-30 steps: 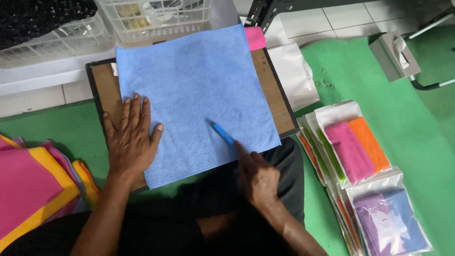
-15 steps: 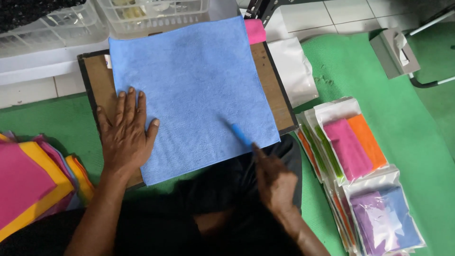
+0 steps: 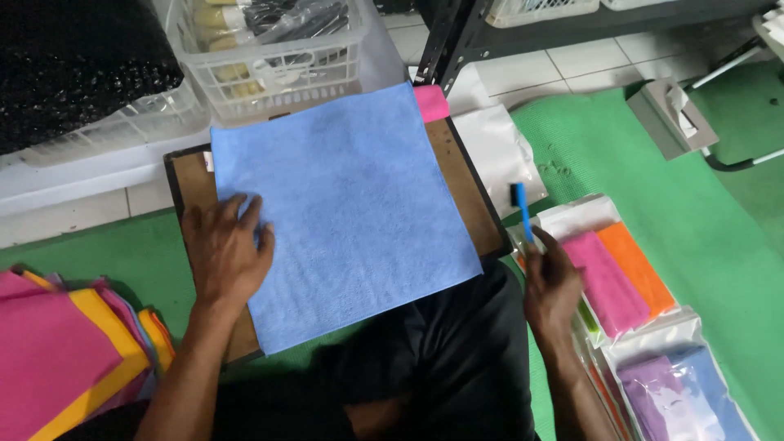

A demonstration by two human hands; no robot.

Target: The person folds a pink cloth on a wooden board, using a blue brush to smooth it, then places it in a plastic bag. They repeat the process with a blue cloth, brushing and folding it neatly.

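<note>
A light blue cloth (image 3: 351, 204) lies spread flat on a brown board (image 3: 465, 196) over my lap. My left hand (image 3: 227, 251) rests palm down on the cloth's left edge, fingers spread. Off the board's right side, my right hand (image 3: 553, 287) grips a thin blue stick with a dark tip (image 3: 522, 211), held upright over the bagged cloths. A pink cloth corner (image 3: 431, 103) pokes out from under the blue cloth at the top right.
Clear bags holding pink, orange, purple and blue cloths (image 3: 633, 302) lie on the green mat at right. A stack of pink and yellow cloths (image 3: 65, 351) sits at left. White baskets (image 3: 269, 49) stand behind the board. An empty clear bag (image 3: 494, 147) lies beside it.
My right hand has lifted the blue stick off the cloth and carried it right, past the board's edge. The left hand has stayed flat on the cloth.
</note>
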